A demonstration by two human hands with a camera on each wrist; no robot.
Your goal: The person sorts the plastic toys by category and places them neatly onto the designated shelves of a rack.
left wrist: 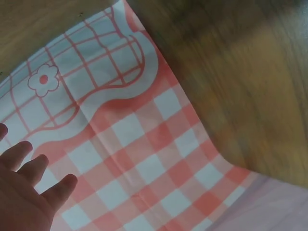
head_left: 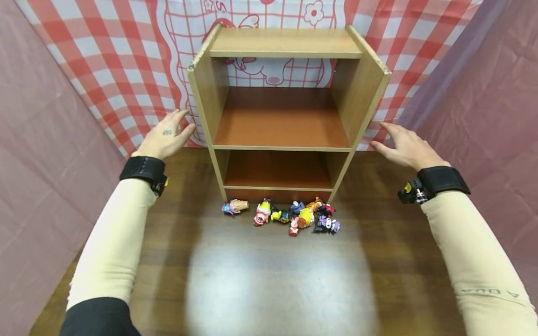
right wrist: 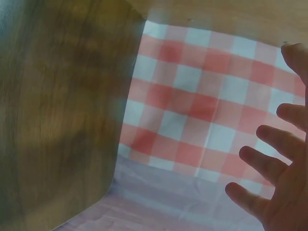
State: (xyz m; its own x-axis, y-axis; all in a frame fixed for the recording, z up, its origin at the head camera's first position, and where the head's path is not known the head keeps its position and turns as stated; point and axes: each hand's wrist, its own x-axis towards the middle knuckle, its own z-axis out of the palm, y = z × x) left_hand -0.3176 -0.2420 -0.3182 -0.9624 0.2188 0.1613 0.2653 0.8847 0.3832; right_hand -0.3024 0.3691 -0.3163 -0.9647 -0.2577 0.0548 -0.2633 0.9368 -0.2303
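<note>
A small wooden shelf unit [head_left: 280, 148] with reddish-brown boards stands upright between my two hands. To its left, my left hand [head_left: 165, 135] hovers with fingers spread, apart from the side panel. On the other side my right hand [head_left: 405, 145] is held up likewise, its fingers spread in the right wrist view and holding nothing. Several small toy figures lie on the floor along the base: an ice-cream-cone figure [head_left: 235, 206], a pink-and-yellow figure [head_left: 262, 212], a yellow-and-brown bear figure [head_left: 306, 218], a small pink figure [head_left: 293, 227] and a purple-and-black figure [head_left: 327, 224].
Behind the shelf hangs a red-and-white checked cloth [head_left: 122, 56]. Pink drapes flank the space, the left drape [head_left: 46, 154] and the right drape [head_left: 483, 93]. Brown wood-look flooring [head_left: 176, 261] extends in front, with a bright reflection at its middle.
</note>
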